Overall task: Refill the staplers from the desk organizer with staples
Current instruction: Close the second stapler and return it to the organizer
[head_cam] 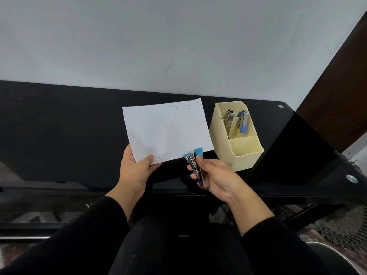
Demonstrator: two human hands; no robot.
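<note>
Where the black desk [59,126] spreads, a white sheet [166,130] is pinched at its near edge by the left hand [135,167]. Just right, the cream organizer [246,157] holds two staplers [242,122] in its far compartments. The right hand [216,177] curls its fingers round a teal stapler [193,163] at the sheet's near-right edge.

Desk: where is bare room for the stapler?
The wide stretch of desk left of the paper, back to the wall. Crowded at right: the organizer close beside the paper, the stapler in the right hand near both.
</note>
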